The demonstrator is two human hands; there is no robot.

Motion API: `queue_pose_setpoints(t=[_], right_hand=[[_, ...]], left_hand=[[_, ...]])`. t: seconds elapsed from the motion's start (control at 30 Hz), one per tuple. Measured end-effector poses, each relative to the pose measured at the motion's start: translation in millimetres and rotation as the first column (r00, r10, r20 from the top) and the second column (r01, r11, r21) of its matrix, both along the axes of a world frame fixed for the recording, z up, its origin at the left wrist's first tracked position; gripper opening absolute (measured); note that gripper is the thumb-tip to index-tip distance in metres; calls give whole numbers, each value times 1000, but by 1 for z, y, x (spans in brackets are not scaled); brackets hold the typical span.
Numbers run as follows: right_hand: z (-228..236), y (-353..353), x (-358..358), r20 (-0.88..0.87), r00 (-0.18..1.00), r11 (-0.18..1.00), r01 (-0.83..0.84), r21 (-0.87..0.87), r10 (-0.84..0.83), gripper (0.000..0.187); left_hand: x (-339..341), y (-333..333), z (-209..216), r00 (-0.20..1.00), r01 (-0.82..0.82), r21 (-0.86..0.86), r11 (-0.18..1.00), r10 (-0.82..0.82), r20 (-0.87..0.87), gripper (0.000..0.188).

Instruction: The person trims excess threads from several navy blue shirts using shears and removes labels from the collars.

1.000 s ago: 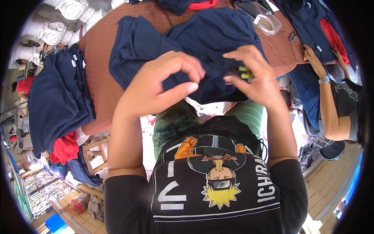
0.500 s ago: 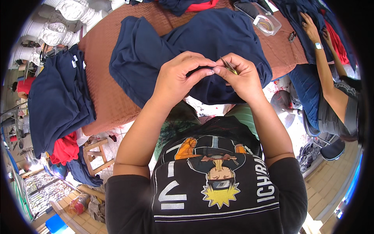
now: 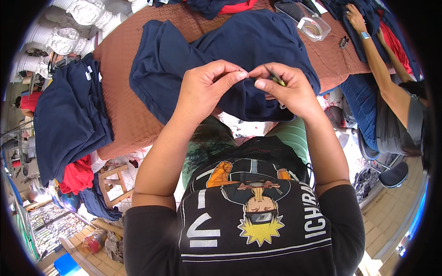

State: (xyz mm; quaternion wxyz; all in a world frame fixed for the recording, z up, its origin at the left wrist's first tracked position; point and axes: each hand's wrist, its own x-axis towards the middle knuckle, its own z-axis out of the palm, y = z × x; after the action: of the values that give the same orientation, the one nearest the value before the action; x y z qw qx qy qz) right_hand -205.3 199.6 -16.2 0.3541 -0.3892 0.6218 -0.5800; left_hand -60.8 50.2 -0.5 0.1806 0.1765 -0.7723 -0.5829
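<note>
Both hands meet over a navy garment (image 3: 239,50): left hand (image 3: 205,89) pinches fabric, right hand (image 3: 287,89) grips a small tool (image 3: 276,78) whose tip could nick fingers or cloth.

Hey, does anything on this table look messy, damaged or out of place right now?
Nothing looks damaged or spilled. The navy garment under both hands lies rumpled, its edge hanging off the brown table, and the navy pile at left droops over the edge.

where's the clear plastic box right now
In the head view, the clear plastic box sits at the far right of the brown table, beyond the navy garment.
</note>
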Motion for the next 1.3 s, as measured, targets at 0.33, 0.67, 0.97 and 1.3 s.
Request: queue_pose_setpoints(t=[0.33, 0.67, 0.97, 1.3], right_hand=[[4, -3, -6, -114, 990, 996, -82, -21, 79, 15], [23, -14, 6, -436, 899, 995, -4, -102, -41, 19], [5, 5, -6, -448, 885, 984, -58, 168, 129, 25], [51, 9, -10, -735, 677, 996, -84, -11, 49, 23]], left_hand=[[0, -1, 8, 994, 43, -94, 995, -33, 100, 15], [-2, -3, 16, 992, -37, -779, 626, -69, -103, 14], [2, 0, 20, 993, -99, -209, 973, 110, 43, 16], [2, -2, 23, 997, -27, -151, 988, 38, 69, 21]])
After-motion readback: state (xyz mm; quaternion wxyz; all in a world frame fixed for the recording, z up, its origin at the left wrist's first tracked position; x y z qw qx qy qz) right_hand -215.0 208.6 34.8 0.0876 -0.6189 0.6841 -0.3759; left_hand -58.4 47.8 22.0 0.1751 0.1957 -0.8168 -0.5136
